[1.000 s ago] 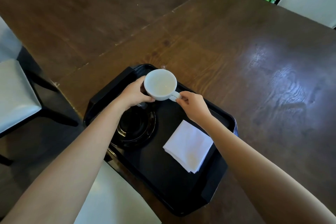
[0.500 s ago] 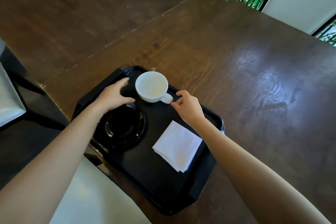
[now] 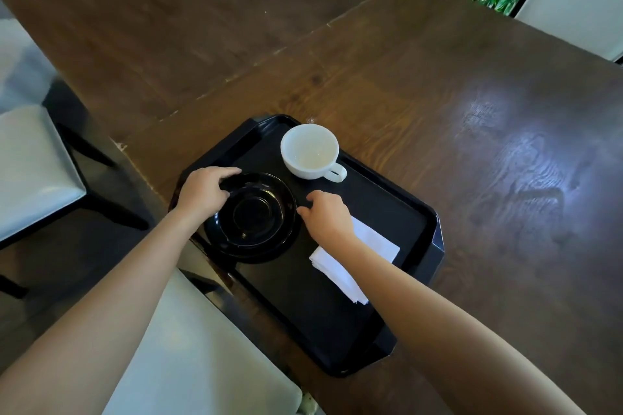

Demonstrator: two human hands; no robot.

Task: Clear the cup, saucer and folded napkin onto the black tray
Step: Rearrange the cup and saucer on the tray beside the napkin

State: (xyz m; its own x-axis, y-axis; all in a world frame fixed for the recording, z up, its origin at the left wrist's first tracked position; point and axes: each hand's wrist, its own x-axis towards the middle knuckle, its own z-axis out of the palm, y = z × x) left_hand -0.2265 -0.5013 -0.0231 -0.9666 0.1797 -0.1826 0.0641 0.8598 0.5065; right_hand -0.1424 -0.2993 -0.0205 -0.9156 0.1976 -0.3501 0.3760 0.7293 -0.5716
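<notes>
On a dark wooden table (image 3: 438,84), seen from above by a head-worn camera, a black tray (image 3: 414,212) lies at the near edge with its long side running diagonally. All three task items already lie inside its raised rim, so the clearing looks essentially done and the hands seem to be tidying the arrangement.

At far left, a pale chair seat (image 3: 30,162) stands beside the table. Next comes the left hand (image 3: 202,192), reaching in over the tray's left rim. Its fingers curl over the far-left edge of the black saucer (image 3: 256,216), thumb toward the saucer's well, so it appears to be gripping that edge, probably to steady or shift the saucer on the tray floor. The saucer lies flat in the tray's left part, empty.

Beyond the saucer, at the tray's far corner, the white cup (image 3: 310,150) stands upright and empty, its handle pointing right and toward the viewer. No hand touches it; it stands apart from the saucer.

To the saucer's right, the right hand (image 3: 328,217) hovers with fingers loosely bent and spread, holding nothing. Its fingertips (image 3: 303,210) point at the saucer's right edge, just beside it; whether they touch is unclear. Under this wrist, the folded white napkin (image 3: 371,246) lies flat on the tray floor, partly hidden by the forearm.
</notes>
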